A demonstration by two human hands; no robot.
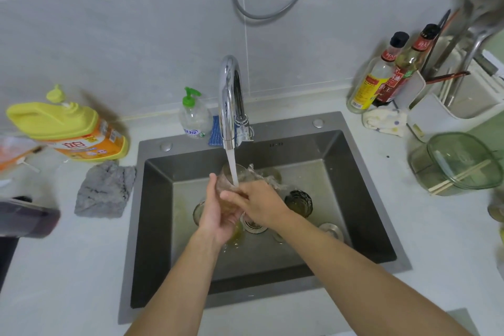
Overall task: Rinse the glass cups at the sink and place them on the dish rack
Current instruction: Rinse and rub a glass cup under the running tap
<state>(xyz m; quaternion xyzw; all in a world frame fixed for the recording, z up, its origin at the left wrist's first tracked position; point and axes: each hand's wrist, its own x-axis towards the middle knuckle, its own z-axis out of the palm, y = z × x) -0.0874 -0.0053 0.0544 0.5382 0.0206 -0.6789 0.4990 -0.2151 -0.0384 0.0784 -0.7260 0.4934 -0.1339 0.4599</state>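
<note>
Clear glass, faintly amber, sits clasped between both hands over the middle of the dark steel sink [362,199]: a glass cup [229,176] tilted with its mouth toward the back wall, right under the chrome faucet [230,101]. The left hand [218,213] wraps the cup's lower body from the left, thumb up along the side. The right hand [259,203] closes over the cup from the right, fingers curled across its near wall, and the water stream [233,169] lands on those fingers and splashes off to the right.

Below the hands, more glasses stand on the basin floor: a dark ribbed glass [298,202] just right of the right wrist, and a pale one [199,213] partly hidden behind the left hand. The drain strainer [253,224] lies between them.

The basin walls stand well apart from both forearms. On the counter, a grey cloth [105,191] lies near the sink's left rim, with a yellow detergent jug [68,131] behind it; a green lidded container [458,163] with chopsticks [461,176] across it sits to the right.
</note>
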